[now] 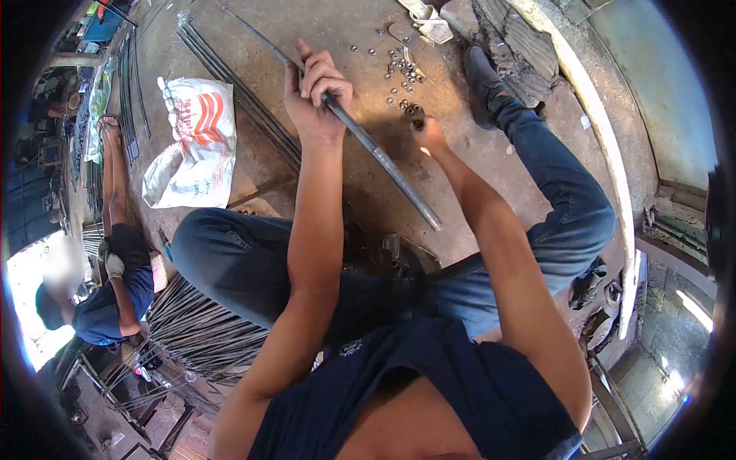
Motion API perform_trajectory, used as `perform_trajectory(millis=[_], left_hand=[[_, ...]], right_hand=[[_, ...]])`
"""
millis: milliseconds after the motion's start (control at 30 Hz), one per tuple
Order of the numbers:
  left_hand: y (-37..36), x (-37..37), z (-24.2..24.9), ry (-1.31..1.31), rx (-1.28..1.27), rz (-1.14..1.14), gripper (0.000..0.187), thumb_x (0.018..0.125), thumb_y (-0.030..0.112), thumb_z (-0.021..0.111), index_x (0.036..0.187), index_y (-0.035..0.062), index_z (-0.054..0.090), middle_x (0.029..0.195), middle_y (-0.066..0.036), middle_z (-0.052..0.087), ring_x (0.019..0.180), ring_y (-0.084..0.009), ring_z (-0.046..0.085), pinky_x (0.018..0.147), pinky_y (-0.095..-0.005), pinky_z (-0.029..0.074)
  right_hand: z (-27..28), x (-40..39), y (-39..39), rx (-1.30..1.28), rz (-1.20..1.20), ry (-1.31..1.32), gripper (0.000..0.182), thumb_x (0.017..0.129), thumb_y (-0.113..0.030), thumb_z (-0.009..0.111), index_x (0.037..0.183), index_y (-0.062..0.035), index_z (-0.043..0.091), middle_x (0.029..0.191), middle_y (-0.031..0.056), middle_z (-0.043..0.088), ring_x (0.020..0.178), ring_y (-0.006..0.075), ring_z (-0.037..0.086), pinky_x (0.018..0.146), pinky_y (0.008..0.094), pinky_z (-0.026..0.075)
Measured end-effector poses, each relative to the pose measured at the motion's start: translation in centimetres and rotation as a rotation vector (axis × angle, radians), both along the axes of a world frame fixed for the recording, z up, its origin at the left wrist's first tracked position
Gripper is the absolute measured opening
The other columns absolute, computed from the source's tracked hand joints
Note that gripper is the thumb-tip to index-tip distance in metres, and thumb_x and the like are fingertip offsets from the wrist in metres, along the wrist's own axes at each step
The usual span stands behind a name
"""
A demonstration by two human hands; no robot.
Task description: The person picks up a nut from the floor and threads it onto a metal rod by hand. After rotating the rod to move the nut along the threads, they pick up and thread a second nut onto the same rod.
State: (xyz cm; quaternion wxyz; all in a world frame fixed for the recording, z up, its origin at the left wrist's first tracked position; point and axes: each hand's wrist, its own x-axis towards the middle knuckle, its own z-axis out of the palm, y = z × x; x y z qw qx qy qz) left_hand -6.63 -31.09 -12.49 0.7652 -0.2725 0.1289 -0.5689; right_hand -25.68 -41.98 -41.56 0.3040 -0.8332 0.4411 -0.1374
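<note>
My left hand (pixel 320 88) is wrapped round a long dark metal rod (pixel 376 151), which slants from the upper left down to the right, its lower end above the floor between my legs. To the right, my right hand (pixel 428 132) is closed beside a scatter of small metal nuts or rings (pixel 404 70) on the floor. A dark ring-like piece (pixel 418 123) shows at its fingertips.
More long rods (pixel 241 96) lie on the floor at the left, near a white sack (pixel 201 146) with red print. A co-worker (pixel 123 268) wearing gloves sits at far left, by a pile of thin rods (pixel 203 326). Sandals (pixel 431 24) lie at the top.
</note>
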Motion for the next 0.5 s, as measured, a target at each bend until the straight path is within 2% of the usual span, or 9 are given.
perform_trajectory(millis=[67,133,200,267,333,400,467,500], left_hand=[[0.1,-0.4,1.1,0.043,0.027,0.051,0.056,0.1,0.046,0.047,0.113,-0.0075,0.06,0.073,-0.002,0.042,0.047,-0.0086,0.042,0.037,-0.0202,0.033],[-0.1,-0.8,1.5,0.005,0.035,0.06,0.059,0.099,0.051,0.046,0.112,-0.0041,0.063,0.074,-0.001,0.043,0.051,-0.0089,0.045,0.041,-0.0199,0.035],[-0.3,-2.0,1.1,-0.025,0.045,0.058,0.061,0.097,0.055,0.045,0.111,-0.0007,0.065,0.075,0.0,0.044,0.055,-0.0093,0.048,0.044,-0.0196,0.037],[-1.0,-3.4,-0.1,-0.113,0.108,0.007,0.06,0.097,0.056,0.044,0.111,0.0027,0.066,0.074,0.0,0.046,0.057,-0.0097,0.048,0.049,-0.0227,0.04],[-1.3,-4.8,-0.7,-0.12,0.102,-0.03,0.059,0.098,0.056,0.041,0.109,0.0045,0.067,0.072,0.0,0.044,0.058,-0.0105,0.046,0.05,-0.0242,0.039],[-1.6,-6.0,-0.9,-0.13,0.124,-0.097,0.057,0.098,0.054,0.041,0.107,0.004,0.068,0.072,0.001,0.044,0.058,-0.0112,0.043,0.05,-0.0242,0.036],[-1.6,-7.0,0.0,-0.121,0.117,-0.108,0.056,0.099,0.052,0.04,0.105,0.0042,0.068,0.071,0.001,0.043,0.057,-0.0114,0.042,0.05,-0.0243,0.035],[-1.5,-7.4,0.3,-0.137,0.081,-0.108,0.057,0.101,0.051,0.037,0.104,0.0024,0.067,0.07,0.001,0.043,0.055,-0.0104,0.04,0.048,-0.0237,0.034]], right_hand=[[4.4,0.6,-2.1,0.272,-0.13,-0.262,0.022,0.076,-0.01,0.075,0.097,-0.0019,0.073,0.093,0.0135,0.073,0.081,0.0206,0.07,0.076,0.0316,0.055],[14.6,0.6,-2.8,0.265,-0.082,-0.293,0.028,0.077,-0.007,0.076,0.104,-0.001,0.072,0.097,0.0108,0.073,0.082,0.013,0.068,0.073,0.0262,0.054],[20.3,-0.6,-3.7,0.328,-0.04,-0.523,0.028,0.08,-0.002,0.074,0.107,0.0025,0.07,0.095,0.0091,0.072,0.082,0.0141,0.068,0.074,0.0252,0.054],[30.4,-3.3,-0.3,0.311,-0.015,-0.689,0.028,0.082,-0.006,0.074,0.108,0.0041,0.07,0.093,0.0091,0.073,0.084,0.0128,0.068,0.077,0.0258,0.053],[37.0,-6.6,3.7,0.232,-0.102,-0.713,0.026,0.084,0.001,0.07,0.109,0.0065,0.067,0.092,0.0067,0.07,0.085,0.0119,0.067,0.075,0.0239,0.052],[39.5,-9.6,7.6,0.197,-0.166,-0.833,0.025,0.083,0.002,0.072,0.108,0.0046,0.067,0.09,0.0041,0.068,0.082,0.0102,0.065,0.075,0.0237,0.052],[39.9,-12.4,11.0,0.05,-0.204,-0.717,0.023,0.082,0.006,0.072,0.105,0.0037,0.068,0.097,0.0067,0.066,0.083,0.01,0.062,0.076,0.0232,0.053],[40.0,-12.8,12.5,0.002,-0.188,-0.766,0.024,0.08,0.008,0.072,0.104,0.0037,0.067,0.1,0.0081,0.065,0.084,0.0104,0.061,0.077,0.0228,0.053]])
